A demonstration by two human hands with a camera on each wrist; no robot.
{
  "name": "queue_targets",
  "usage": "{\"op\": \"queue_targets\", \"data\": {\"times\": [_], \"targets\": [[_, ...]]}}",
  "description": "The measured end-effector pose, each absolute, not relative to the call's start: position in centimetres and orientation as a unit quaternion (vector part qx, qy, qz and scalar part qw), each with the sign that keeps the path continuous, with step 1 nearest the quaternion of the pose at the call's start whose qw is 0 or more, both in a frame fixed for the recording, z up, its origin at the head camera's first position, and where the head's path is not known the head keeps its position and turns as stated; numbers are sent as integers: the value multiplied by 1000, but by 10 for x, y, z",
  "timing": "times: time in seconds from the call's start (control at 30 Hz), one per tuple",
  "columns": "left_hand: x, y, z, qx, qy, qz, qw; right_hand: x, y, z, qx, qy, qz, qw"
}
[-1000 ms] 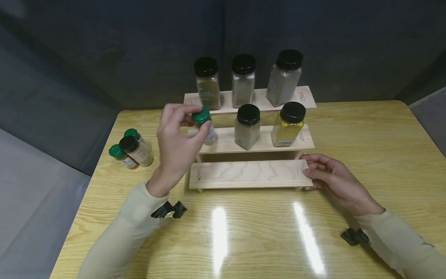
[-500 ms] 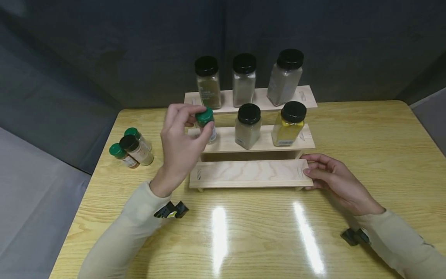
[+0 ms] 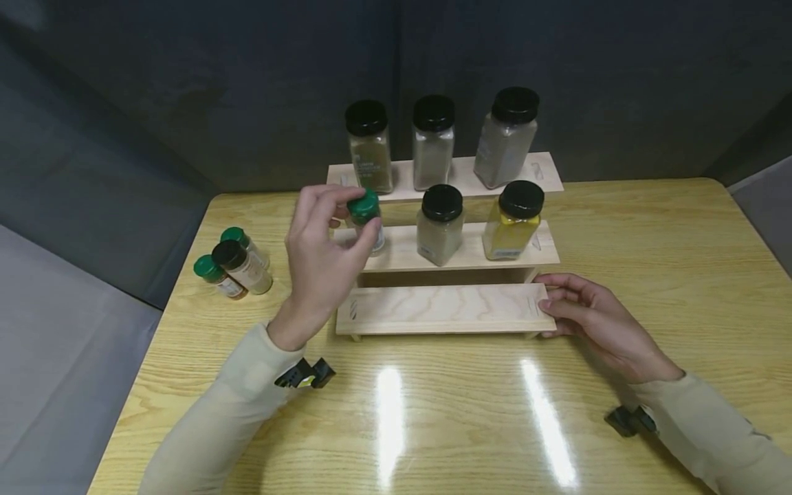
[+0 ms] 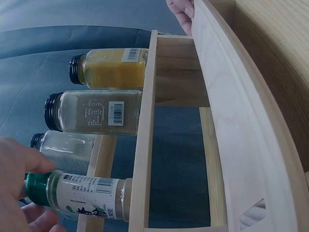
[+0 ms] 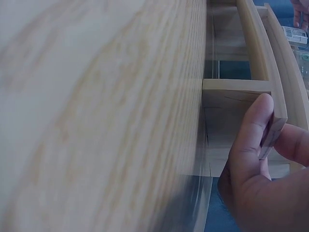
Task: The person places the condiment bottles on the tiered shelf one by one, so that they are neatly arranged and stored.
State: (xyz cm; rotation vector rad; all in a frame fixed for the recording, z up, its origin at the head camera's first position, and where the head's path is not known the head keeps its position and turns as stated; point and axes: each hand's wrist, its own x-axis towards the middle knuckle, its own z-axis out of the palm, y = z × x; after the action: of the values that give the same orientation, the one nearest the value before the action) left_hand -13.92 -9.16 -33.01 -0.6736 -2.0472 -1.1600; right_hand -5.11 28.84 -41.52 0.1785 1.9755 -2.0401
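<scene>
My left hand (image 3: 328, 237) pinches the green cap of a small spice jar (image 3: 366, 221) that stands at the left end of the middle step of a three-step wooden rack (image 3: 445, 309). In the left wrist view that same spice jar (image 4: 87, 195) has its base against the step, fingers (image 4: 19, 164) around the cap. My right hand (image 3: 588, 313) grips the right end of the rack's lowest step; its thumb (image 5: 251, 130) presses the board edge. Black-capped jars fill the rest: two on the middle step (image 3: 441, 223), three on the top step (image 3: 433, 141).
Three small jars (image 3: 235, 265), two green-capped and one black-capped, stand in a cluster on the yellow wooden table (image 3: 433, 412) left of the rack. A dark fabric backdrop rises behind the table. The table's left edge lies near that cluster.
The left hand carried the green-capped jar slightly right and down onto the middle step, where it now stands upright. The right hand has stayed on the rack's lower right end.
</scene>
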Motion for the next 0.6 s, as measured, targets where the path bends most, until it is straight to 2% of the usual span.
{"op": "queue_targets", "data": {"times": [0.3,0.6], "targets": [[-133,-99,-333,-242,-779,-465,345,-51,289,-416,53,681,-715,147],[-125,-128,-336,-195,-762,-495,370,-52,289,-416,58,684,-711,148]]}}
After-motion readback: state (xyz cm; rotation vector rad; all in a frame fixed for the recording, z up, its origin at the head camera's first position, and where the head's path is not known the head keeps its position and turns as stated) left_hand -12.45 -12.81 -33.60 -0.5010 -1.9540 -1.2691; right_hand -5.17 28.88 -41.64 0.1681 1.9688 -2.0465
